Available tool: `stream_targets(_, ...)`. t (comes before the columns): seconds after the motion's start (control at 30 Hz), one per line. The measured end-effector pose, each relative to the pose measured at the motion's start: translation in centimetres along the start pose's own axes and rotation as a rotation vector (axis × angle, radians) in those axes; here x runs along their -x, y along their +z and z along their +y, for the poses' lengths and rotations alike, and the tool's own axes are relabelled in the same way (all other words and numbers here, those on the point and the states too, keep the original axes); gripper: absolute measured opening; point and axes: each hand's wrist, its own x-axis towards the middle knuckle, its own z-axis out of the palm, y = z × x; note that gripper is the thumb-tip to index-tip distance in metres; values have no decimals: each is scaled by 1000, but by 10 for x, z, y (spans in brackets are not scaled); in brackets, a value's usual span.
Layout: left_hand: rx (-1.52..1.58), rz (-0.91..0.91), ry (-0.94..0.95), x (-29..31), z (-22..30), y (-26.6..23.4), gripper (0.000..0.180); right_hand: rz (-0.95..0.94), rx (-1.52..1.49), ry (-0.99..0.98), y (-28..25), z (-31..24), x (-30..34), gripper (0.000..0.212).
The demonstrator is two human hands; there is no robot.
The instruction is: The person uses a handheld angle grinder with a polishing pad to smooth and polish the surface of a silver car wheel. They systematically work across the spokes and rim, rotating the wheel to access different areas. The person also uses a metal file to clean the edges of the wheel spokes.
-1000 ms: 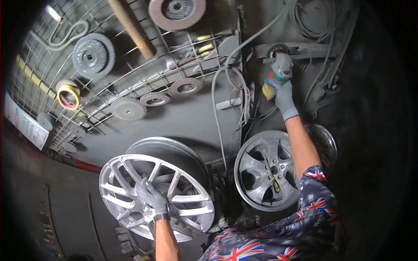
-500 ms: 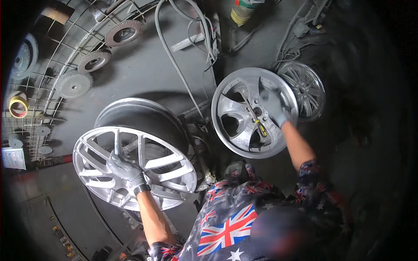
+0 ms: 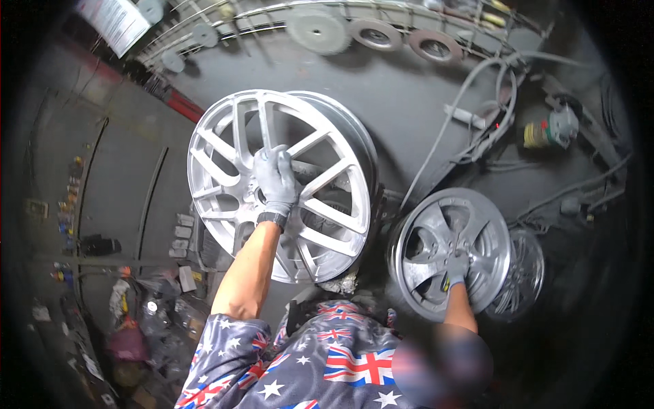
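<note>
My left hand [image 3: 276,178], in a grey glove, grips a spoke near the hub of a large silver alloy wheel [image 3: 332,174]. That wheel stands tilted up with its spoked face toward me. Lower right, a second, grey five-spoke alloy wheel [image 3: 419,273] lies face up. Over its centre my gloved right hand [image 3: 458,264] is closed around a screwdriver, whose yellow and black handle [image 3: 445,281] pokes out below the fingers. Its shaft is hard to make out against the wheel.
Another multi-spoke wheel [image 3: 528,279] lies at the far right. Abrasive discs [image 3: 317,31] hang on a wire rack [image 3: 259,26] along the back. A grey hose [image 3: 436,146] loops near a yellow-green container [image 3: 536,135]. Plastic bags [image 3: 160,313] and clutter cover the lower left.
The view has swung left. My right hand has come from the second wheel's right side onto the screwdriver that lay across its hub. My left hand stays on the large wheel, which now faces me more.
</note>
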Motion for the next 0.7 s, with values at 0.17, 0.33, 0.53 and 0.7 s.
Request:
stream_targets(0.17,4,39,22,-5,11,3,17,-59,74,-3,-6,0,-1,21)
stream_targets(0.33,49,16,-32,-4,6,3,18,161,-387,-84,-32,-33,41,9)
stream_targets(0.53,64,-6,-51,-3,-4,2,26,9,-725,-145,-102,-188,129,12)
stream_targets(0.7,268,-194,17,-17,-6,-38,34,-81,-673,-83,-136,-355,178,28)
